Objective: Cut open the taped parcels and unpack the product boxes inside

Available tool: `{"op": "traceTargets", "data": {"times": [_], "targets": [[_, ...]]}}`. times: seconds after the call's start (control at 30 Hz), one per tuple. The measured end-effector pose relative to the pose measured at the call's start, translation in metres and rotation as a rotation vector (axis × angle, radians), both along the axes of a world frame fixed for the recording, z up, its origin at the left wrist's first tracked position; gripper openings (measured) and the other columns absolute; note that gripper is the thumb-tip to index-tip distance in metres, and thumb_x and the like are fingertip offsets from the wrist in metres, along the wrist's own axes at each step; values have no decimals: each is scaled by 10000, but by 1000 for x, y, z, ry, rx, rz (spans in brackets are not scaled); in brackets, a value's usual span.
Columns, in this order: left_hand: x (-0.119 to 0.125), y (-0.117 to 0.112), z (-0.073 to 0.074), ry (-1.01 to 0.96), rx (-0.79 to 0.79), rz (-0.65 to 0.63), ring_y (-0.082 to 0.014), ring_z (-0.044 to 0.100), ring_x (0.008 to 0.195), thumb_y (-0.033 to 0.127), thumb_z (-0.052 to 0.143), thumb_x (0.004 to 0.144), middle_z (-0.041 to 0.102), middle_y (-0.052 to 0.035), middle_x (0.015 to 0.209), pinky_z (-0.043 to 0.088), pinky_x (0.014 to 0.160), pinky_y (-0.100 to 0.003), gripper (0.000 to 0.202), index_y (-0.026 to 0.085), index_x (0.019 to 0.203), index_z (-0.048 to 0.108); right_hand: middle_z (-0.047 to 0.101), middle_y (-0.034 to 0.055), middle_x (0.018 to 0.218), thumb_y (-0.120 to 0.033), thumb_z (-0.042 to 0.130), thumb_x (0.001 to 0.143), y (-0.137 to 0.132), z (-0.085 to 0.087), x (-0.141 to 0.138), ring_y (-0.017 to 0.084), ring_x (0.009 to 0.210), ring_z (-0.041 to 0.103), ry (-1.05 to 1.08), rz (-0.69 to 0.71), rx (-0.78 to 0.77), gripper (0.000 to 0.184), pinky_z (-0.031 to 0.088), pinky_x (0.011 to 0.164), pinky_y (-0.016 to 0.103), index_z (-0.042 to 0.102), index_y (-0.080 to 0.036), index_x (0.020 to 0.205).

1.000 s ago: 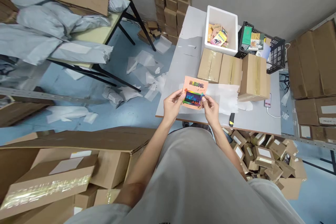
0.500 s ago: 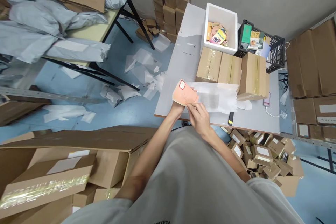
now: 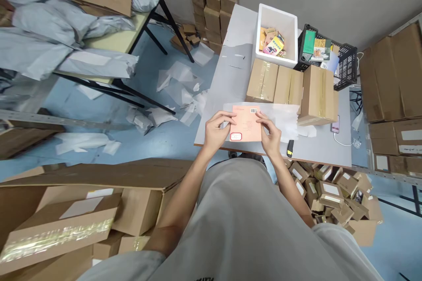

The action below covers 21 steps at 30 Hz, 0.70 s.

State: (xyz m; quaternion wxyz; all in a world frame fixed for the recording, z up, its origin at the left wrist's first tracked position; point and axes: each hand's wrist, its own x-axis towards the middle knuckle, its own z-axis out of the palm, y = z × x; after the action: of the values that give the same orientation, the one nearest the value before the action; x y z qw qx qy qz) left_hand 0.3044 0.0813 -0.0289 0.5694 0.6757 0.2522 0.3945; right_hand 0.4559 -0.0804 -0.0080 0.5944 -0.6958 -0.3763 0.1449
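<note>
Print on the peach packet (image 3: pixel 245 125) is too small to read; my fingertips cover its side edges. Flat, barcode up top, red-framed label low. One packet, my left hand (image 3: pixel 216 129) and right hand (image 3: pixel 272 135) clamped on it, over the table's (image 3: pixel 231 79) near edge. Three taped cartons (image 3: pixel 290 88) behind.
</note>
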Motion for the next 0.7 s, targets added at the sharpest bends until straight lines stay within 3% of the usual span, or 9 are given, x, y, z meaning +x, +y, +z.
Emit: {"op": "traceTargets", "data": {"times": [0.1, 0.2, 0.27, 0.4, 0.5, 0.6, 0.7], "targets": [[-5, -4, 10, -8, 107, 39, -238, 838, 1054, 198, 740, 953, 863, -59, 1085, 675, 985, -424, 164, 252, 813, 804, 825, 112, 1475, -461, 645, 1143, -7, 2, -5, 281, 1507, 717, -19, 1, 20, 237, 572, 1297, 548, 808, -288, 1139], [-8, -7, 13, -44, 13, 3, -249, 854, 1070, 308, 819, 964, 870, -77, 1076, 699, 978, -418, 95, 239, 910, 784, 841, 101, 1441, -423, 654, 1133, -13, 2, -7, 273, 1459, 751, -64, -16, 22, 217, 601, 1269, 520, 816, -290, 1190], [-8, -8, 12, -63, -101, -18, -250, 865, 1055, 430, 886, 947, 869, -92, 1079, 711, 962, -400, 253, 228, 991, 741, 877, 97, 1328, -418, 687, 1115, -16, 3, -6, 270, 1338, 813, -99, -36, 7, 206, 644, 1200, 486, 818, -283, 1197], [-9, -8, 12, -47, -225, -93, -197, 834, 776, 607, 874, 963, 830, -53, 932, 687, 743, -315, 425, 217, 1022, 715, 880, 58, 1063, -480, 775, 1060, -18, 7, -7, 226, 971, 849, -59, -138, -21, 253, 697, 926, 373, 769, -261, 1187], [-13, -4, 17, 26, -188, -193, -166, 746, 654, 610, 800, 1022, 762, -31, 803, 611, 638, -292, 396, 215, 1029, 827, 839, 43, 995, -558, 760, 1053, -18, 13, -6, 206, 909, 805, -1, -148, -33, 314, 663, 855, 337, 734, -251, 1115], [-16, 0, 21, 68, -157, -235, -167, 711, 713, 547, 771, 1034, 793, -62, 895, 604, 697, -311, 342, 231, 1064, 899, 802, 16, 906, -591, 764, 1046, -20, 21, -1, 194, 863, 769, 83, -93, -62, 361, 633, 836, 328, 729, -243, 1134], [-14, -1, 21, 87, -188, -262, -173, 710, 791, 486, 846, 947, 848, -83, 1083, 611, 749, -314, 336, 233, 1159, 908, 759, -29, 791, -629, 792, 1018, -22, 26, 7, 178, 762, 730, 191, -69, -85, 450, 615, 772, 315, 725, -244, 1241]]}}
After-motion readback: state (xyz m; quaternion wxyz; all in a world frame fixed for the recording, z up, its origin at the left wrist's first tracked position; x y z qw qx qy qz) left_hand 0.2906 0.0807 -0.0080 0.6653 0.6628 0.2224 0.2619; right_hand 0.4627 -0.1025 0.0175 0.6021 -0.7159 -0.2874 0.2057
